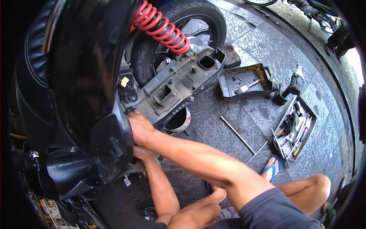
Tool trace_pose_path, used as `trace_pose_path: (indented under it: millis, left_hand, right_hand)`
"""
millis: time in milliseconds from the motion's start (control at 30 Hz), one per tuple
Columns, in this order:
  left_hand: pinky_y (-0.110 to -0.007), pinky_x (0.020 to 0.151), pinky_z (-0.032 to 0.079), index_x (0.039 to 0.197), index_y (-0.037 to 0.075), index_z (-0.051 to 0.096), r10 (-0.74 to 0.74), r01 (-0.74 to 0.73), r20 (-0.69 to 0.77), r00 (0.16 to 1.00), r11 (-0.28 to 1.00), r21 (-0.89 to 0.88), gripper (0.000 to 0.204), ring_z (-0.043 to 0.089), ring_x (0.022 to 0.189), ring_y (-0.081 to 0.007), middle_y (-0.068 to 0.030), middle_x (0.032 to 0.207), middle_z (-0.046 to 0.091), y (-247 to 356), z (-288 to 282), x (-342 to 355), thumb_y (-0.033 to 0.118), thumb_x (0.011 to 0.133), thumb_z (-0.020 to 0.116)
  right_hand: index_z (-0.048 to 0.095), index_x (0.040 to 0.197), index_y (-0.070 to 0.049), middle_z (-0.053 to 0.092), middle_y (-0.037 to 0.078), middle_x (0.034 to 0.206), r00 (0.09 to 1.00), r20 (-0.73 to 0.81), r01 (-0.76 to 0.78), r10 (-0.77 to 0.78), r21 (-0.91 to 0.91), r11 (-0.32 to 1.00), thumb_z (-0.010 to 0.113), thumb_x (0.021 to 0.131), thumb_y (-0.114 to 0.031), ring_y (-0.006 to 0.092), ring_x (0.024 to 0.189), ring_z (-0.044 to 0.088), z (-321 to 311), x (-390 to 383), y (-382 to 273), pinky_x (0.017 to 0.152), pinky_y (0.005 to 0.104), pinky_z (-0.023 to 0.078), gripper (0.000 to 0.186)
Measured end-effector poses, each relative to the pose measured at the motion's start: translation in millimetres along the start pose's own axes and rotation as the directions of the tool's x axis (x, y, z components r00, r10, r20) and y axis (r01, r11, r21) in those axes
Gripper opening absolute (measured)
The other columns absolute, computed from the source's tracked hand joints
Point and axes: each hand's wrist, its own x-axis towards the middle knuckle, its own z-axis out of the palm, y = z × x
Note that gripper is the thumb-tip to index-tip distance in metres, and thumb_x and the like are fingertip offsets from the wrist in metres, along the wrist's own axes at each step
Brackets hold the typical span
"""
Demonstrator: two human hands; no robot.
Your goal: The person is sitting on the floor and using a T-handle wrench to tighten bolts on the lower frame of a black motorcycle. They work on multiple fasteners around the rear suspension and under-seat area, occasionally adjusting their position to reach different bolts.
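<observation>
A scooter with a glossy black body panel [89,57] fills the left side. My right hand [140,128] reaches in beside that panel, at the front end of the grey engine casing [164,95]. Its fingers are partly visible, bent together against a dark part; what they grip is hidden. Just below it, my left hand [142,152] goes in under the panel's edge, with its fingers out of sight. A red coil spring [164,30] rises from the casing's rear end, in front of the black rear wheel [213,19].
On the tiled floor lie a black cover [244,72] holding a brush [248,87], a cordless power tool [293,84], and a tray [310,133] of hand tools. A metal rod [238,135] lies nearer me. My foot in a blue flip-flop [271,170] rests beside the tray.
</observation>
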Motion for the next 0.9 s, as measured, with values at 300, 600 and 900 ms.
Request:
trace_pose_path:
  millis: [300, 600, 900]
  left_hand:
    - [-0.044, 0.082, 0.052, 0.1, -0.002, 0.067, -0.161, 0.165, -0.037, 0.986, 0.971, 0.174, 0.022, 0.066, 0.087, -0.0352, -0.0215, 0.099, 0.068, -7, 22, 18, 0.011, 0.088, 0.055]
    - [-0.037, 0.113, 0.025, 0.142, -0.006, 0.036, -0.748, 0.813, 0.512, 0.422, 0.062, -0.579, 0.064, 0.036, 0.136, -0.0286, -0.0227, 0.152, 0.031, 77, -48, 51, 0.042, 0.1, 0.038]
    - [-0.059, 0.114, 0.014, 0.153, 0.029, 0.013, -0.457, 0.8, 0.816, 0.354, -0.304, -0.518, 0.085, 0.013, 0.145, -0.0334, -0.0104, 0.16, 0.008, 26, -30, 26, 0.069, 0.086, 0.046]
  right_hand:
    - [0.062, 0.111, 0.004, 0.065, 0.027, 0.102, 0.557, -0.292, -0.83, 0.777, -0.195, 0.522, 0.067, 0.081, -0.018, 0.0408, 0.096, 0.063, -139, -288, 124, 0.087, 0.045, 0.05, 0.038]
    - [0.061, 0.093, -0.002, 0.058, 0.014, 0.098, 0.546, -0.276, -0.673, 0.791, -0.706, 0.219, 0.063, 0.084, -0.02, 0.0297, 0.1, 0.055, -139, -428, 147, 0.084, 0.0422, 0.045, 0.02]
    - [0.056, 0.101, 0.002, 0.064, 0.02, 0.073, 0.216, 0.071, -0.904, 0.974, 0.39, 0.173, 0.051, 0.09, -0.053, 0.0267, 0.066, 0.063, -146, -364, 108, 0.066, 0.0401, 0.05, 0.057]
